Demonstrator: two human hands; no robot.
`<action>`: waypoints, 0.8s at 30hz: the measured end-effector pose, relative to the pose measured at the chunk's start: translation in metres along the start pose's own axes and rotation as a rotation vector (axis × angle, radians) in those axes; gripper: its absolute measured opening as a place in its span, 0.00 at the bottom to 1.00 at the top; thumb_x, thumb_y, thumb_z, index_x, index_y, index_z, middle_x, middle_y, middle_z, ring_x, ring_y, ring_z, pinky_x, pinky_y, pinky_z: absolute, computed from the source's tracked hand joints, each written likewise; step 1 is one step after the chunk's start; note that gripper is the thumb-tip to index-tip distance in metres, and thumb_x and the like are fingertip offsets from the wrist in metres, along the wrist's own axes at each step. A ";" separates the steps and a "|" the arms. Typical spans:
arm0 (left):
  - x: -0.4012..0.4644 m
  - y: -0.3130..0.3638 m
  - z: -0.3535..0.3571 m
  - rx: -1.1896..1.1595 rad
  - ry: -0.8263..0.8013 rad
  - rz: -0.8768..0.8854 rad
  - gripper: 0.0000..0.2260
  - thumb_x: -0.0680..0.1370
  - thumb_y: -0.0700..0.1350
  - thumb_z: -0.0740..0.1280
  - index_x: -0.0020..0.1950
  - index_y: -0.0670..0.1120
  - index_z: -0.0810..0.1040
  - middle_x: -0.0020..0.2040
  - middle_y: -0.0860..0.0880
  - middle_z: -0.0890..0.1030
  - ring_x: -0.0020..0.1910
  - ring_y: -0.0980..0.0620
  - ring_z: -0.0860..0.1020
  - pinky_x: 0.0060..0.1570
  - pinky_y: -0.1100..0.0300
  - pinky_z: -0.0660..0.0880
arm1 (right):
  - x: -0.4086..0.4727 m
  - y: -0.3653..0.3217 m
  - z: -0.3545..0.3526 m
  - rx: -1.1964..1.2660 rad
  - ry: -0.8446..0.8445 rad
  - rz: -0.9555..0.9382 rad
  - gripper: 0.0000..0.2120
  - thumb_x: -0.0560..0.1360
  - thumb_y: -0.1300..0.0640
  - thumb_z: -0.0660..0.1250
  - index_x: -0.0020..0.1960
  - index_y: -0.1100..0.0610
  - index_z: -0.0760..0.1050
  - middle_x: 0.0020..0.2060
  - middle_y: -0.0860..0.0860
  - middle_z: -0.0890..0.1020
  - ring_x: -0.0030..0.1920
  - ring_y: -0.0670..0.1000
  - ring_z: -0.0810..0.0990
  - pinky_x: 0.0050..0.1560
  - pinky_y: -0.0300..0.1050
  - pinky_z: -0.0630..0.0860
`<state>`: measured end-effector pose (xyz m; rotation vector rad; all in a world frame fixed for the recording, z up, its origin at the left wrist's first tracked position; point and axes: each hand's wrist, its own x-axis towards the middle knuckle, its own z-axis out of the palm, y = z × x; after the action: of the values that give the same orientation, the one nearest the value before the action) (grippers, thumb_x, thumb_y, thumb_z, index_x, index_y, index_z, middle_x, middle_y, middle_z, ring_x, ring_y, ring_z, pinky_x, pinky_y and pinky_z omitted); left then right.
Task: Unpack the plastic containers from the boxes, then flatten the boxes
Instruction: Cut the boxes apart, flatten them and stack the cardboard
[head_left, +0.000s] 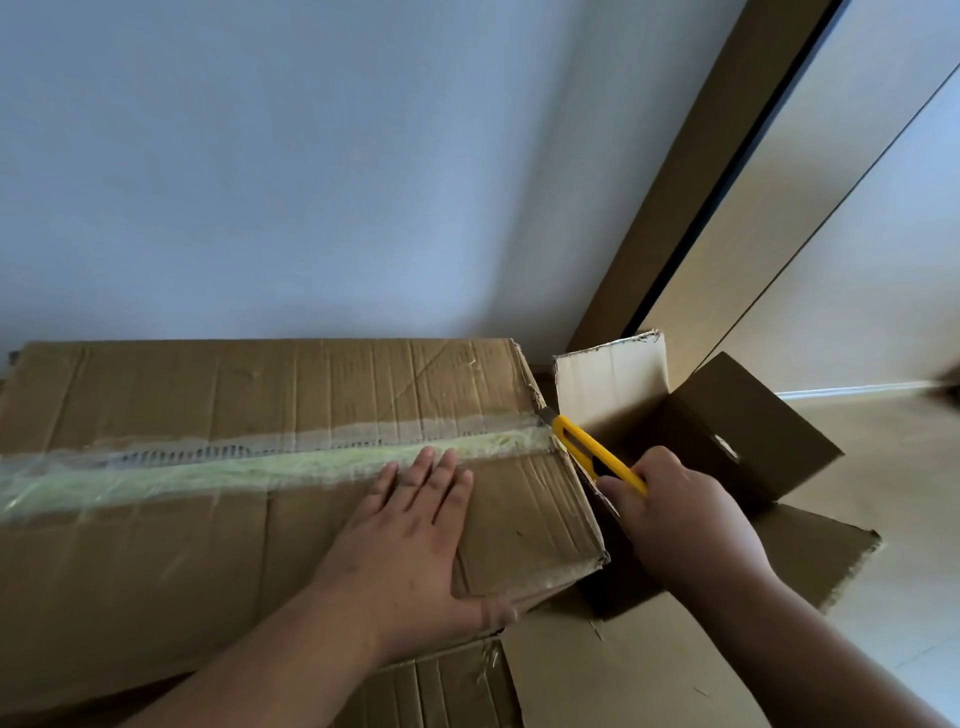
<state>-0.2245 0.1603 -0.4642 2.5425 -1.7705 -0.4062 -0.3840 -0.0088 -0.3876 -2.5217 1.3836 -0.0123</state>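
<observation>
A pale wall (311, 156) fills the upper part of the view, with a tan door frame (691, 208) running diagonally along its right side and a light floor (883, 441) beyond it. Against the foot of the wall lies a large sealed cardboard box (208, 545), long side left to right, its top creased and worn. A wide strip of clear, yellowed tape (260, 467) runs along the centre seam from the left edge of the view to the box's right end. No plastic containers are visible; the box is shut. To the right of it stands a smaller open box (727, 431), its flaps raised, one pale flap (613, 384) upright near the wall. Flattened cardboard (623, 675) lies on the floor beneath and in front of both, one torn-edged sheet reaching out to the right.

The left hand (410, 525) lies flat and open, palm down, on the top of the large box just below the tape, fingers spread toward the seam, holding nothing. The right hand (680, 514) is closed in a fist around the handle of a yellow utility knife (592, 452), just off the box's right end. The knife angles up and left, and its short blade tip touches the tape where the seam meets the box's right edge.
</observation>
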 end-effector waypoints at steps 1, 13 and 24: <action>-0.001 0.001 0.000 -0.007 0.001 -0.001 0.51 0.68 0.81 0.45 0.77 0.50 0.29 0.75 0.52 0.24 0.72 0.53 0.22 0.74 0.47 0.31 | -0.002 -0.002 -0.001 -0.025 0.003 -0.017 0.14 0.79 0.39 0.62 0.56 0.48 0.70 0.36 0.46 0.79 0.34 0.45 0.79 0.34 0.40 0.79; 0.003 0.000 0.000 -0.019 0.011 -0.004 0.50 0.70 0.78 0.47 0.79 0.49 0.32 0.77 0.50 0.28 0.74 0.52 0.26 0.75 0.48 0.32 | -0.015 -0.023 0.005 -0.249 -0.034 -0.174 0.24 0.84 0.43 0.49 0.79 0.40 0.51 0.36 0.45 0.77 0.36 0.45 0.78 0.41 0.44 0.81; 0.011 -0.004 -0.004 -0.012 -0.027 -0.020 0.49 0.70 0.78 0.46 0.79 0.49 0.34 0.78 0.51 0.31 0.75 0.53 0.28 0.75 0.49 0.31 | 0.009 -0.031 0.017 -0.278 0.011 -0.197 0.20 0.84 0.47 0.53 0.76 0.44 0.59 0.33 0.45 0.74 0.33 0.46 0.76 0.35 0.47 0.81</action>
<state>-0.2166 0.1506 -0.4635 2.5609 -1.7476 -0.4523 -0.3513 0.0035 -0.3979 -2.8812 1.2072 0.1378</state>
